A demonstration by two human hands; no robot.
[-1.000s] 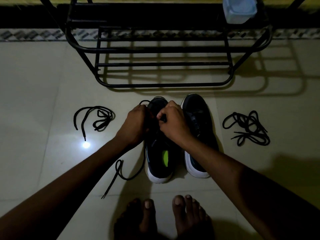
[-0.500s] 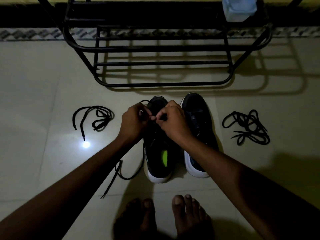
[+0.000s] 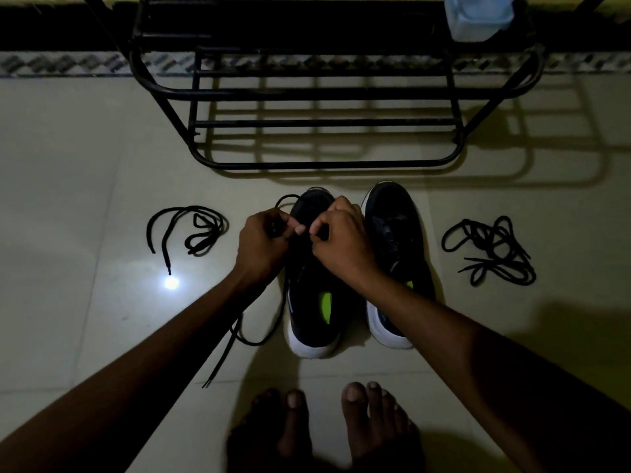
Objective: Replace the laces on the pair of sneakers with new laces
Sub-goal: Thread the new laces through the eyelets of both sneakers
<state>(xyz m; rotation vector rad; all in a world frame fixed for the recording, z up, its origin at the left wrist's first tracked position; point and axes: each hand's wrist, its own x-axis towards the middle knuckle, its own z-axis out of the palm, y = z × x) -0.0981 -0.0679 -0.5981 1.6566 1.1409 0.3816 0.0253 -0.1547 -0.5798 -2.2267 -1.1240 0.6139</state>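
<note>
Home entryway: tiled floor [image 3: 68, 199], metal shoe rack [image 3: 324, 93], bare feet [image 3: 341, 425].

Over the left sneaker [image 3: 312, 302], the left hand [image 3: 263, 244] and right hand [image 3: 341, 240] each pinch a black lace [image 3: 259, 339] that trails onto the floor [image 3: 68, 165].

left sneaker [image 3: 314, 322] beside right sneaker [image 3: 392, 213] on floor [image 3: 68, 199] | rack [image 3: 324, 93] behind | loose lace [image 3: 191, 227] left, lace heap [image 3: 491, 250] right | my left hand [image 3: 263, 244], right hand [image 3: 341, 240] over left sneaker | lace [image 3: 222, 356] trailing left | feet [image 3: 341, 425] before
</note>
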